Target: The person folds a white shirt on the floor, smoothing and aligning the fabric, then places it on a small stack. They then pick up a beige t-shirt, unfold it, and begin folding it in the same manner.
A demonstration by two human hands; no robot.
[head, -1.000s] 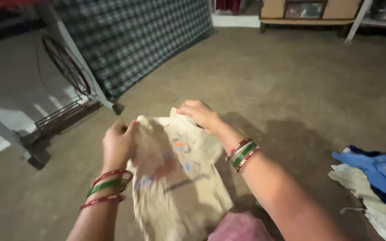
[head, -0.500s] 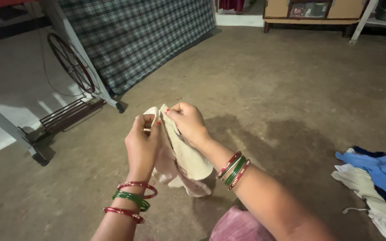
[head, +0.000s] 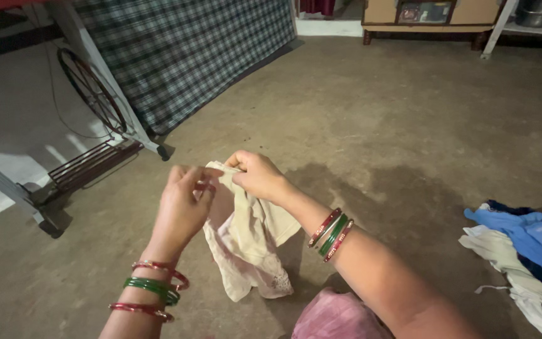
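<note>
A small cream cloth garment point(head: 249, 248) hangs folded between both hands over the floor, its lower hem loose. My left hand point(head: 182, 207) pinches its upper left edge with fingers closed. At the top right edge my right hand point(head: 260, 176) grips the fabric, close against the left hand. Both wrists wear red and green bangles.
A treadle sewing machine stand with its wheel point(head: 92, 91) stands at the left. A checked cloth point(head: 189, 56) hangs behind it. A pile of blue and white clothes point(head: 528, 251) lies at the right. Pink fabric point(head: 340, 317) covers my lap. A wooden cabinet point(head: 431, 16) stands at the back.
The garment was spread open with its printed side showing; it has since been folded into a narrow bundle and my hands have come together at its top.
</note>
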